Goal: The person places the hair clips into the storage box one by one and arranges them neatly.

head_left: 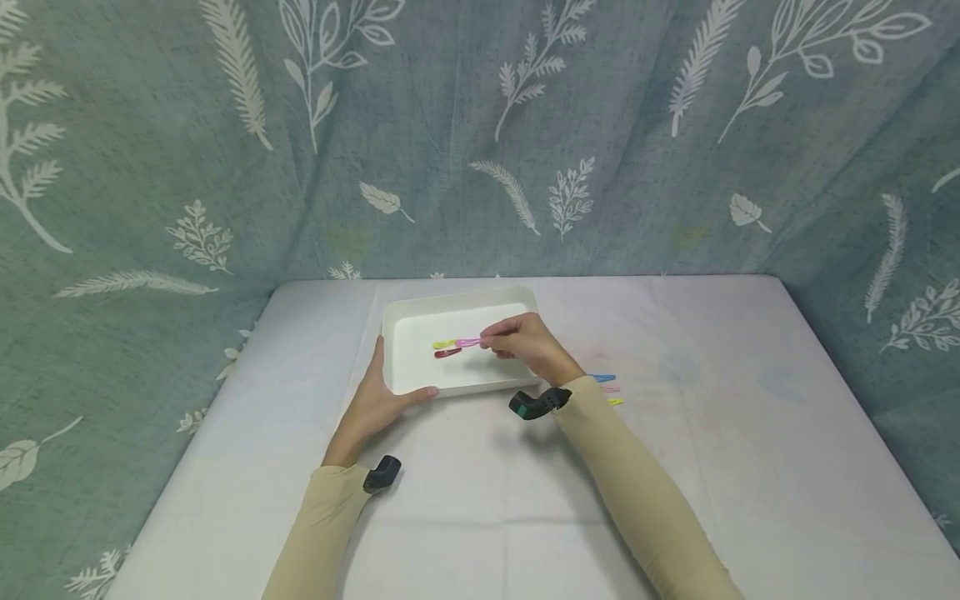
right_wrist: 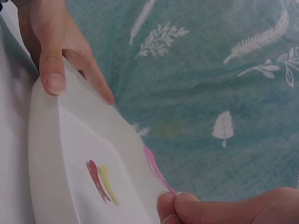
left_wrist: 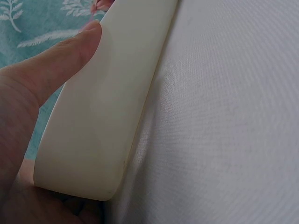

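Between thumb and fingertips my right hand (head_left: pixel 525 340) pinches a pink hair clip (right_wrist: pixel 156 165) by one end, above the white tray (head_left: pixel 420 385). Inside the tray lie a red hair clip (right_wrist: pixel 96 179) and a yellow hair clip (right_wrist: pixel 107 184), side by side. My left hand (head_left: pixel 381 400) grips the tray's near left corner, its thumb over the front rim and its fingers along the left side. In the left wrist view, that thumb bends over the rim of the tray's outer wall (left_wrist: pixel 103 102).
To the right of the tray, partly behind my right wrist, a blue hair clip (head_left: pixel 603 377), another pink clip (head_left: pixel 611 388) and another yellow clip (head_left: pixel 616 402) lie on the white tablecloth (head_left: pixel 465 500). A patterned green-blue curtain (head_left: pixel 450 150) hangs behind the table.
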`<state>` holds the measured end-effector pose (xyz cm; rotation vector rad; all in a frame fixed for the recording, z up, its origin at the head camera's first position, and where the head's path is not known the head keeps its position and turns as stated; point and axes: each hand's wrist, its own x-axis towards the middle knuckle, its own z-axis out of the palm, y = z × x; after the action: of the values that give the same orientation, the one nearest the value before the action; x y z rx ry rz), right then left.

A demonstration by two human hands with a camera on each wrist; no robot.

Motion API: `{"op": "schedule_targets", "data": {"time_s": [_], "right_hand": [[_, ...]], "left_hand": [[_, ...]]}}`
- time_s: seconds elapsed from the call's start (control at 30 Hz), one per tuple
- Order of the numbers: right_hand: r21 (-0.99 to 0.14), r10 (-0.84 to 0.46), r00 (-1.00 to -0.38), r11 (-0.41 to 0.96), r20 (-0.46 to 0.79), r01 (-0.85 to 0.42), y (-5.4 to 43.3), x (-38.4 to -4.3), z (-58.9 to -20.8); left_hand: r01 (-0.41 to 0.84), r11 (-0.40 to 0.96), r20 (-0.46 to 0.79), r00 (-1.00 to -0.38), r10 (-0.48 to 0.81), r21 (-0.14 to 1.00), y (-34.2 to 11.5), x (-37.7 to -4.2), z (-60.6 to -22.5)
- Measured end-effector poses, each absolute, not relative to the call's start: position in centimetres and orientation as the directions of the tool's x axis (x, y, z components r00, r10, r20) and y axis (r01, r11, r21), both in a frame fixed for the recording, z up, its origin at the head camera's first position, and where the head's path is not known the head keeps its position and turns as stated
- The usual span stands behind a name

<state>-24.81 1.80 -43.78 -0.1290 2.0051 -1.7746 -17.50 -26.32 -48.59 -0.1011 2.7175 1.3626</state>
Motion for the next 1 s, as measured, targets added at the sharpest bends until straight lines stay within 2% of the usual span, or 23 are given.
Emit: {"op": "schedule_targets", "data": {"time_s": [1.0], "right_hand": [[-0.932,-0.324,-0.891,0.281,-0.318,0.230,-1.0,-25.4,-45.9]], "left_hand": [[-0.085,0.583,-0.098,-0.995,-0.009,0.808,-26.2,-17.4,-48.3]]}}
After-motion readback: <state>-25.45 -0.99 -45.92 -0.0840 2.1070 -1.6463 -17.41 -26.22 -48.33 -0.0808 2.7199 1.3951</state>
